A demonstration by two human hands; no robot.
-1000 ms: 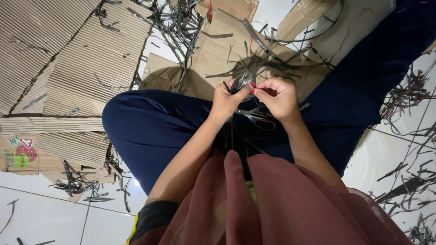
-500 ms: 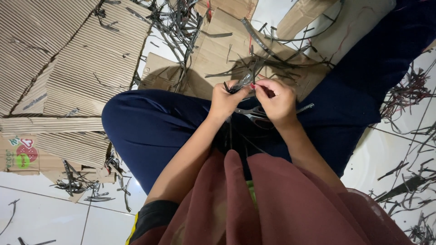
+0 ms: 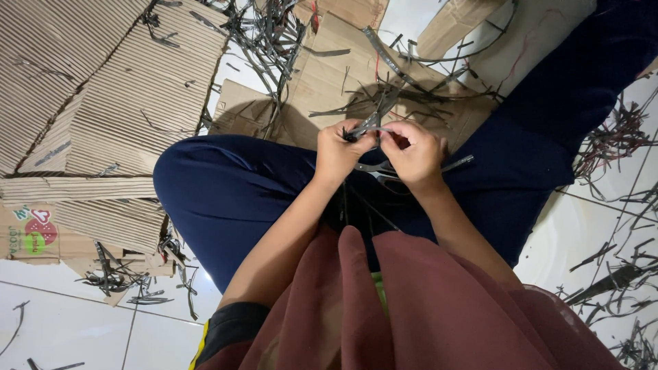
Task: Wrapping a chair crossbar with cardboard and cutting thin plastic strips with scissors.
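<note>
Dark grey, thin and glossy, a plastic strip (image 3: 370,127) sits pinched between both hands above the person's lap. The left hand (image 3: 339,152) has its grip closed on one end with thumb and forefinger together; the right hand (image 3: 415,154) is closed on the other end just beside it, fingers curled tight. More strips (image 3: 387,168) poke out below the right hand across the dark blue trousers (image 3: 233,199); whether the right hand holds those too I cannot tell.

The likeliest trouble, as I judge it, is the narrow strip slipping or snapping between the fingertips, since the two grips sit so close and the material looks stiff. Loose ends could also snag on the strips lying under the hands.

No container shows. Offcuts lie loose: a tangle of dark strips (image 3: 267,41) on flattened corrugated cardboard (image 3: 103,89) ahead, and more scattered scraps (image 3: 617,274) on the white tiled floor (image 3: 68,322) to the right. A maroon garment (image 3: 425,308) fills the near foreground.
</note>
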